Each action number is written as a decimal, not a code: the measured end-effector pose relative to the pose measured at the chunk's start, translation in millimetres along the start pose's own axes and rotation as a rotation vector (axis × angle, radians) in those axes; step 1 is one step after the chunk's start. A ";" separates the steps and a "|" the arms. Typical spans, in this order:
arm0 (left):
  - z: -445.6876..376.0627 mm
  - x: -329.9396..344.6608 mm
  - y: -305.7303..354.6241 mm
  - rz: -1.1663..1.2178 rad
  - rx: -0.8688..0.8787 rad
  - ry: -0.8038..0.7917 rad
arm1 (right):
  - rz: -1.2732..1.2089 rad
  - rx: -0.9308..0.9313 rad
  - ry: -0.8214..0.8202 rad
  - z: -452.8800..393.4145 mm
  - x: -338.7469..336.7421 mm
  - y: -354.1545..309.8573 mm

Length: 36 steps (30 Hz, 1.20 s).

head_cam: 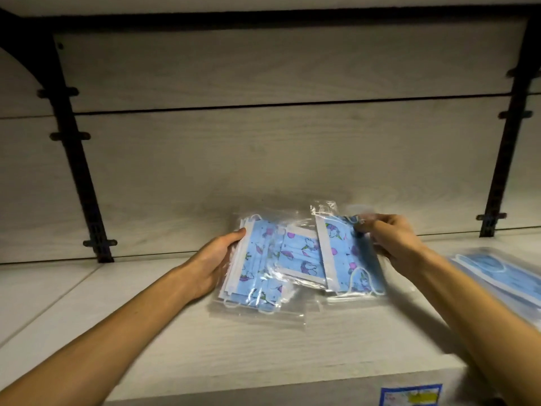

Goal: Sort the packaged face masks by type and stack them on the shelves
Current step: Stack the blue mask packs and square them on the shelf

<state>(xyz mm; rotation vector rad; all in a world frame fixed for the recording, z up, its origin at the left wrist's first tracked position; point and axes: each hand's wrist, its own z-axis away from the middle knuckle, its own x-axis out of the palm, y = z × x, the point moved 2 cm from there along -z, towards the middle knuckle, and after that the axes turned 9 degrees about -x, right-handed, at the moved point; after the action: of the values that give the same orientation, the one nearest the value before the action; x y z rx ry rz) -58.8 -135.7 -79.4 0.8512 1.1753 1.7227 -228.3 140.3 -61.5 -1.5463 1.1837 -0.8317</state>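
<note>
left hand (pixel 215 260): holds unicorn packs (pixel 257 268) by their left edge
right hand (pixel 389 240): pinches top pack (pixel 348 253)
risk: slick film — stack may fan out, sliding across the shelf (pixel 205 347)

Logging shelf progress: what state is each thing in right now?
Left hand: grips the left unicorn mask pack.
Right hand: pinches the right unicorn mask pack.
Unicorn mask packs: sealed, overlapping, fanned on the shelf.
Plain blue mask pack: sealed, flat, apart at right.
</note>
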 end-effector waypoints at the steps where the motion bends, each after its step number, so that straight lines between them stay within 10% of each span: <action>1: -0.8 -0.1 -0.2 -0.004 0.005 0.003 | -0.019 0.019 0.016 0.1 1.6 2.4; 10: 7.5 6.4 0.2 -0.081 0.095 -0.097 | -0.183 0.241 0.052 -1.0 9.9 11.5; 23: 16.8 30.9 -1.1 -0.191 0.140 -0.011 | 0.279 -0.179 -0.240 6.8 26.8 -3.2; 36: 17.8 35.6 -8.2 -0.190 0.178 0.045 | 0.386 0.037 -0.454 22.2 25.0 -7.9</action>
<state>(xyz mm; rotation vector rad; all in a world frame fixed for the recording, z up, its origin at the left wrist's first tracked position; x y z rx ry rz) -55.1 -95.2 -79.0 0.7814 1.4090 1.5070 -198.5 123.1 -61.3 -1.3232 1.0679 -0.2279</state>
